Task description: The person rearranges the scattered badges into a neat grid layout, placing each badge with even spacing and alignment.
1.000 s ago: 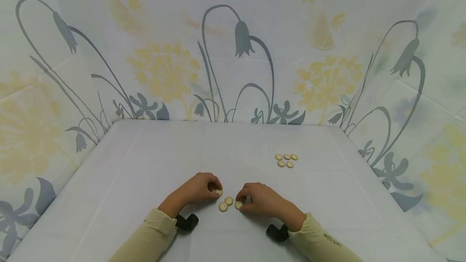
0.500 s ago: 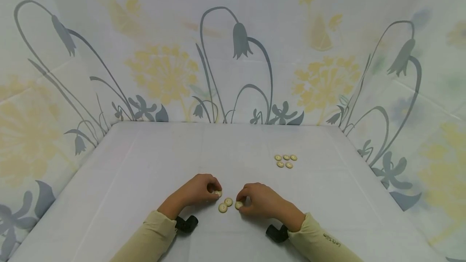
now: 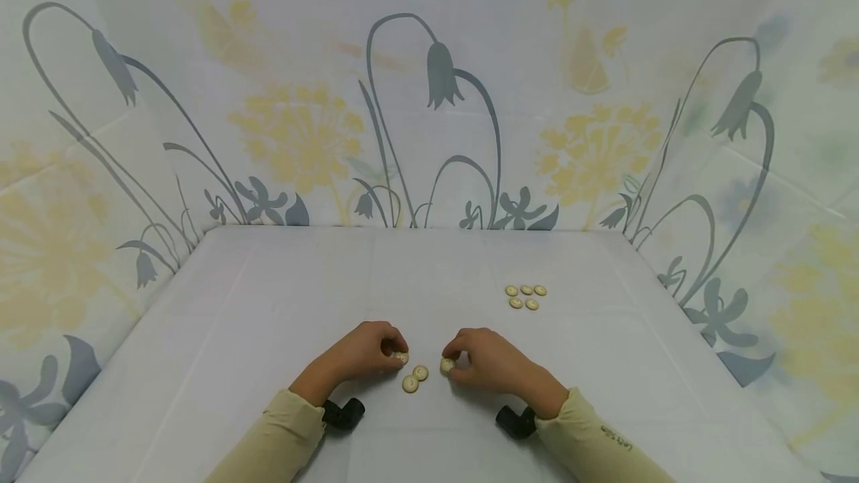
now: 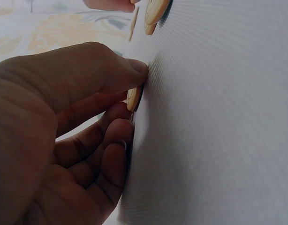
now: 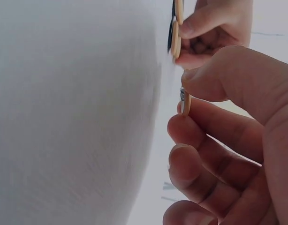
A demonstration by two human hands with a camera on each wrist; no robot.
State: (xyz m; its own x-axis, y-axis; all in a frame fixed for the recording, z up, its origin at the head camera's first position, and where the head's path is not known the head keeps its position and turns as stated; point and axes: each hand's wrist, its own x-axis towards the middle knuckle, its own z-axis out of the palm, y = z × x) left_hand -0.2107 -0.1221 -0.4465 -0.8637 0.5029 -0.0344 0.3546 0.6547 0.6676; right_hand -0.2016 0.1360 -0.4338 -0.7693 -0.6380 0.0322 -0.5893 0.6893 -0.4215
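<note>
Two pinches: left hand (image 3: 369, 346) holds pale button (image 4: 132, 99), partly covered by thumb (image 4: 130, 70); right hand (image 3: 492, 364) holds second button (image 3: 447, 367), markings (image 3: 447, 365) unclear.

Soft, slightly dim light leaves faint shadows under the hands (image 3: 367, 349) (image 3: 495, 364) on the counter (image 3: 302, 274). Of 2 wrist views, the left is darker, its backdrop (image 4: 69, 28) blurred; the right looks washed-out.

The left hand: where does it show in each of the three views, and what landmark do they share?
Head: left hand, lower half, left of centre.
Left wrist: large, on the left side.
Right wrist: top, right of centre, beyond the right hand.
Landmark: white tabletop.
</note>
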